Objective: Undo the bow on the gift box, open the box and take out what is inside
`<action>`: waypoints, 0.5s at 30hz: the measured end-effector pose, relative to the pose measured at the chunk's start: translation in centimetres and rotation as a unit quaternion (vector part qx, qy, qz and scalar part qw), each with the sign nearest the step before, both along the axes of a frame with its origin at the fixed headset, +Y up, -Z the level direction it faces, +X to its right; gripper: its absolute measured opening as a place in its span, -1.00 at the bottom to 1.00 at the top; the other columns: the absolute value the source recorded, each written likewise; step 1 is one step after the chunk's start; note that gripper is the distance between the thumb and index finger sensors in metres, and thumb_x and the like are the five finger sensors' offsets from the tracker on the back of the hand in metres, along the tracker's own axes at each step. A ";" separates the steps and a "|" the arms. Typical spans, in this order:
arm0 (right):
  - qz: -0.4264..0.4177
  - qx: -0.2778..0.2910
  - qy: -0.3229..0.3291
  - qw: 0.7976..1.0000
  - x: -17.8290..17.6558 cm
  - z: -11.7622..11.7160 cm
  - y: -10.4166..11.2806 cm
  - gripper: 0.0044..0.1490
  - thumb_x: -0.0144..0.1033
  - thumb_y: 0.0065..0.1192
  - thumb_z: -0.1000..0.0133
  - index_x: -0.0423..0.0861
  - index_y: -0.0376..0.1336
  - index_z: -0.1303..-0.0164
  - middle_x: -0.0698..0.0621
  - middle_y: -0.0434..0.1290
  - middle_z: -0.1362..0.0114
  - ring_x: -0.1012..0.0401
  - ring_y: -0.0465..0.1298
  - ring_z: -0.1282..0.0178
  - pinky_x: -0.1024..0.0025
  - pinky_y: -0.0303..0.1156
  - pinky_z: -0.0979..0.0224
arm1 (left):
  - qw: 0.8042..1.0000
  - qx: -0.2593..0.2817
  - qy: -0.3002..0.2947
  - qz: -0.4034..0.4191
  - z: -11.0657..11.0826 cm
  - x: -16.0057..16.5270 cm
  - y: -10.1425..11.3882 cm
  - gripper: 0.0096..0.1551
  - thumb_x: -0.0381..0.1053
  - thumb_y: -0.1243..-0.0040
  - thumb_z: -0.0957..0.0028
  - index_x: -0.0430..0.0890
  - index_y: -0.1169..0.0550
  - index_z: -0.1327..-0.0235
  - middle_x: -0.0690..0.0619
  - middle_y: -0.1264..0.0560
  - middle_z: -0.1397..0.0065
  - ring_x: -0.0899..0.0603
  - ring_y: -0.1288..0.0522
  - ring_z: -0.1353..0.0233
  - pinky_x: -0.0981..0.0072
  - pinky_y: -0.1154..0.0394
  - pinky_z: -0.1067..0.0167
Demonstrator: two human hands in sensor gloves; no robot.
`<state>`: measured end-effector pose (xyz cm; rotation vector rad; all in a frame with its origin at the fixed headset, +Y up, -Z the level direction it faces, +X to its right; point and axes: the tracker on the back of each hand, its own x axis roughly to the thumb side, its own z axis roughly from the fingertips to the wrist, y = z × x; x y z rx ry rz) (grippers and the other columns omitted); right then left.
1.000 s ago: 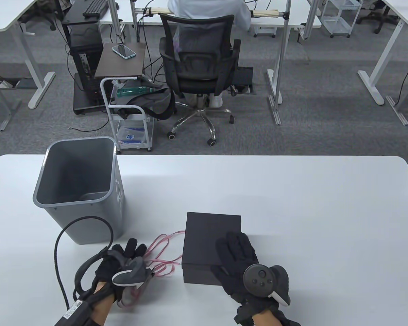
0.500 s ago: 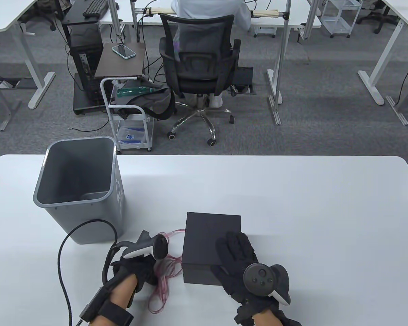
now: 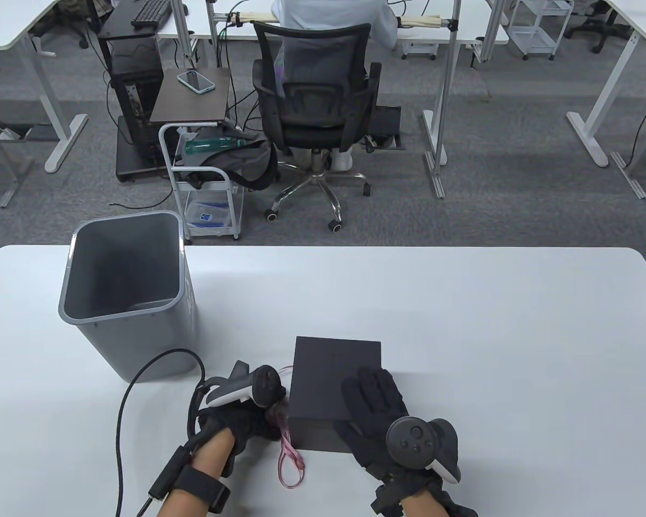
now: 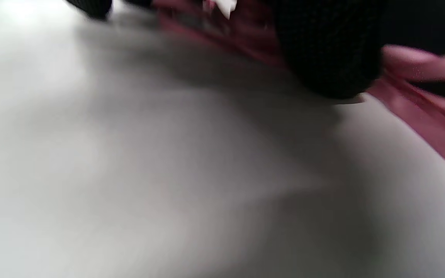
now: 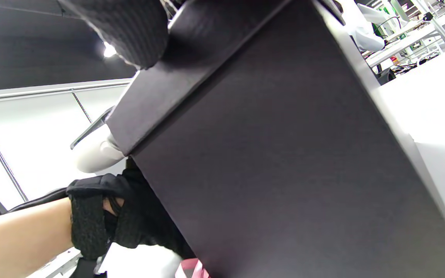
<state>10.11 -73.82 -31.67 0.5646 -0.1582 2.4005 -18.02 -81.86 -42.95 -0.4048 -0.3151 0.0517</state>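
A black gift box (image 3: 328, 371) stands near the table's front edge, lid on and with no ribbon round it. My right hand (image 3: 374, 401) lies flat on the lid's front right part, fingers spread; in the right wrist view one fingertip (image 5: 129, 27) rests on the lid edge above the box wall (image 5: 284, 173). My left hand (image 3: 258, 423) is against the box's left side and grips the loose pink ribbon (image 3: 290, 463), whose loop trails onto the table. The left wrist view is blurred: a black gloved finger (image 4: 330, 50) over the ribbon (image 4: 419, 104).
A grey waste bin (image 3: 180, 318) stands at the table's left, close behind my left hand, with the glove's black cable (image 3: 121, 409) curving beside it. An office chair (image 3: 315, 102) with a seated person and a small cart (image 3: 207, 183) are beyond the table's far edge.
My left hand turned over and moved right to the box's left side, gathering the spread ribbon into a bunch. The bin shifted slightly right. My right hand stayed on the lid.
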 end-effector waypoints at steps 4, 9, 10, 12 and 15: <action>0.000 0.001 -0.001 1.000 0.0 0.0 0.0 -0.07 0.11 0.11 -0.33 -0.12 -0.01 -0.81 -0.19 -0.15 -0.82 -0.20 -0.27 -0.73 -0.21 -0.14 -0.64 | 0.996 0.087 0.004 0.005 0.4 0.1 0.4 -0.54 0.15 -0.44 -0.03 0.01 -0.67 -0.14 -0.01 -0.51 -0.53 -0.24 -0.52 -0.42 0.02 -0.58 -0.35; -0.001 0.001 -0.001 1.000 0.0 0.0 -0.1 -0.06 0.11 0.11 -0.33 -0.12 -0.01 -0.81 -0.19 -0.14 -0.82 -0.20 -0.27 -0.73 -0.22 -0.14 -0.64 | 0.999 0.040 -0.001 -0.001 0.9 0.4 1.1 -0.50 0.02 -0.45 -0.08 -0.02 -0.60 -0.29 -0.06 -0.51 -0.54 -0.20 -0.56 -0.38 0.11 -0.62 -0.34; -0.002 0.001 -0.001 1.000 0.0 0.0 0.0 -0.07 0.11 0.11 -0.33 -0.12 -0.01 -0.81 -0.19 -0.14 -0.82 -0.20 -0.27 -0.73 -0.21 -0.14 -0.64 | 1.000 0.011 -0.007 0.001 1.0 0.4 1.3 -0.39 0.02 -0.42 -0.11 -0.04 -0.52 -0.43 -0.11 -0.45 -0.61 -0.23 -0.51 -0.46 0.06 -0.58 -0.39; -0.002 0.000 -0.001 1.000 0.0 0.0 0.0 -0.07 0.11 0.11 -0.33 -0.12 -0.01 -0.81 -0.18 -0.14 -0.82 -0.20 -0.27 -0.73 -0.21 -0.14 -0.64 | 0.989 -0.144 -0.017 0.010 1.4 0.3 1.7 -0.06 0.05 -0.41 -0.15 -0.11 -0.19 -0.70 -0.23 -0.15 -0.79 -0.35 -0.23 -0.68 -0.12 -0.39 -0.53; -0.003 -0.001 0.000 1.000 0.0 0.0 0.0 -0.06 0.11 0.12 -0.33 -0.12 -0.01 -0.81 -0.19 -0.14 -0.82 -0.20 -0.27 -0.73 -0.22 -0.14 -0.64 | 0.973 -0.226 -0.033 0.009 2.4 1.1 1.0 0.40 0.21 -0.50 0.01 -0.27 0.14 -0.68 -0.38 0.28 -0.74 -0.50 0.20 -0.67 -0.32 -0.12 -0.56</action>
